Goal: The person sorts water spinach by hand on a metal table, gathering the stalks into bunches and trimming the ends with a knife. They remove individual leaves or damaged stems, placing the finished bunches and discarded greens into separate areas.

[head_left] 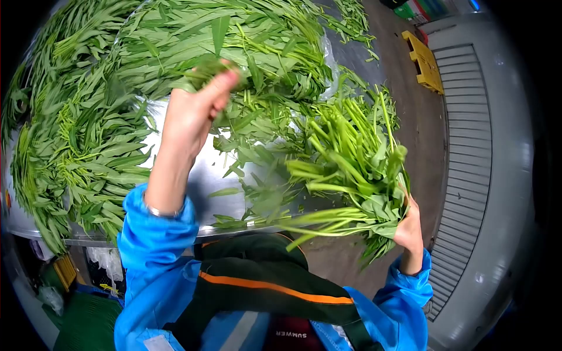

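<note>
My right hand [411, 227] grips a thick bunch of water spinach [357, 175] at the table's right front corner. Its pale cut stems fan up and to the left, and leaves hang below the hand. My left hand [205, 102] is raised over the middle of the table, its fingers closed around some blurred water spinach leaves [202, 76]. Beneath it, loose leaves and short bits [252, 152] lie scattered on the shiny metal tabletop [219, 202].
A big heap of water spinach [193, 38] covers the back of the table, with another pile [88, 158] along the left. Clear plastic [329, 64] shows at the heap's right edge. Beyond the table are a yellow pallet [422, 61] and a floor drain grate [465, 158].
</note>
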`<move>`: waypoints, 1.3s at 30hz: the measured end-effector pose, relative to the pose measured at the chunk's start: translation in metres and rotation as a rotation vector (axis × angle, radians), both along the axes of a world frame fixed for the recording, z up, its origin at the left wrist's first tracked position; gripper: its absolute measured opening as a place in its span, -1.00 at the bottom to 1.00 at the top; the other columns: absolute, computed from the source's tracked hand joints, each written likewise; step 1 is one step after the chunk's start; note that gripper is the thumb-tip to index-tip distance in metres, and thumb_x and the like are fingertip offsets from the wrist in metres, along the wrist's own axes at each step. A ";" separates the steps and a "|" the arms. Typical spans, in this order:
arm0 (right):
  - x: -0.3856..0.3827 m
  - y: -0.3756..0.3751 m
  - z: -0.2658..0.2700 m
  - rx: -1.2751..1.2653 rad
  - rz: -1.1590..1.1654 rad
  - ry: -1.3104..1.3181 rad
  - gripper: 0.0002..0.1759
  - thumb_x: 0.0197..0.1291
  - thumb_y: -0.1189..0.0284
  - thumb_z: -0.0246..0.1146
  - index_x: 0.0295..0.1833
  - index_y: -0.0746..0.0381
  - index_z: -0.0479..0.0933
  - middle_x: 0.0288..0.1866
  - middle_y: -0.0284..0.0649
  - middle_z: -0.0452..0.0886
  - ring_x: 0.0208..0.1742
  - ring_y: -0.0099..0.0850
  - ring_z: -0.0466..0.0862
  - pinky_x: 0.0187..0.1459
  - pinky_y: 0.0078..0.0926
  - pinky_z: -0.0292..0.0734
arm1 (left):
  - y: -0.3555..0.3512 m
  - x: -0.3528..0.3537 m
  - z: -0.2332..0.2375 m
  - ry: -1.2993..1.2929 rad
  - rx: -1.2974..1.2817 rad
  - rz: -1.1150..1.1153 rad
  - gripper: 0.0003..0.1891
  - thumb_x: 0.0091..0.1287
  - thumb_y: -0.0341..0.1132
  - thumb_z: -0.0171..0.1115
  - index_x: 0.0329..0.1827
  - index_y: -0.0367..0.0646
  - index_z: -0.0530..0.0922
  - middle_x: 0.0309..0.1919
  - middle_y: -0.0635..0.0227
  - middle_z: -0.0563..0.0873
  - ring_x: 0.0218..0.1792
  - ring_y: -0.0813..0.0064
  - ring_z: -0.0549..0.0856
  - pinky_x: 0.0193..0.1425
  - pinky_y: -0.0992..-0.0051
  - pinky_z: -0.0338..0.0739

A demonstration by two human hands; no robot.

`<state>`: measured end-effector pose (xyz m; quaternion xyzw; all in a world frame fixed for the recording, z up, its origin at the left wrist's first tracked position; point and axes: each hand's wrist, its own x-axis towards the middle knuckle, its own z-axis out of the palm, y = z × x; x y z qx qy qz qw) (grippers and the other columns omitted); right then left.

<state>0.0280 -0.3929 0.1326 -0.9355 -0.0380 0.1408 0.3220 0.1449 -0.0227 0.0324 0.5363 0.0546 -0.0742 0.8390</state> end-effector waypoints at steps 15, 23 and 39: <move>-0.011 -0.007 -0.008 0.154 -0.146 0.226 -0.18 -0.27 0.43 0.52 0.20 0.39 0.38 0.14 -0.11 0.50 0.12 -0.35 0.52 0.16 -0.42 0.36 | 0.004 0.000 -0.034 0.028 -0.494 -0.065 -0.73 0.15 -0.29 0.32 -0.11 -0.15 0.60 -0.31 0.35 0.66 -0.28 0.51 0.62 -0.20 0.53 0.54; -0.004 0.008 -0.008 0.126 -0.099 0.184 -0.16 -0.28 0.41 0.53 0.21 0.40 0.37 0.15 -0.08 0.49 0.13 -0.31 0.52 0.17 -0.39 0.36 | -0.071 -0.039 0.033 -0.633 0.246 -0.422 -0.37 0.02 -0.42 0.41 0.23 -0.02 0.42 -0.09 0.24 0.64 -0.16 0.39 0.65 0.06 0.36 0.47; -0.021 -0.020 0.001 0.330 -0.129 0.160 -0.57 -0.24 0.48 0.49 -0.18 0.34 0.53 -0.25 -0.33 0.61 -0.24 -0.58 0.55 -0.16 -0.55 0.48 | -0.013 0.010 0.000 -0.067 0.156 0.079 -0.69 0.26 -0.26 0.26 -0.01 -0.25 0.53 -0.50 0.53 0.56 -0.53 0.67 0.51 -0.39 0.65 0.43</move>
